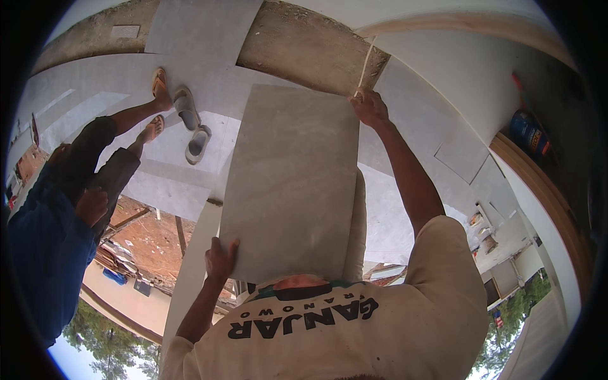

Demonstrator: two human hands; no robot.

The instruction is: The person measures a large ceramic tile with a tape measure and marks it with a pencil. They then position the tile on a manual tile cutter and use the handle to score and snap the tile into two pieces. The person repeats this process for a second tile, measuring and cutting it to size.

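Note:
A large grey rectangular floor tile [291, 183] fills the middle of the view, held up in front of me. My left hand [220, 259] grips its near left edge, thumb on the face and the other fingers mostly hidden behind. At the tile's far right corner, my right hand [370, 107] is closed on the edge. A thin pale strip [365, 63] runs from beside my right fingers toward the far wall; whether those fingers also pinch it, I cannot tell. Past the tile's far edge lies a bare patch of brown ground [304, 47] between laid tiles.
Another person [57, 209] in a blue top and dark shorts is at the left, feet in sandals. A pair of grey slip-on shoes [192, 123] stands on the tiled floor [202, 25]. At right are a blue container [531, 132] and a brown wooden edge [538, 190].

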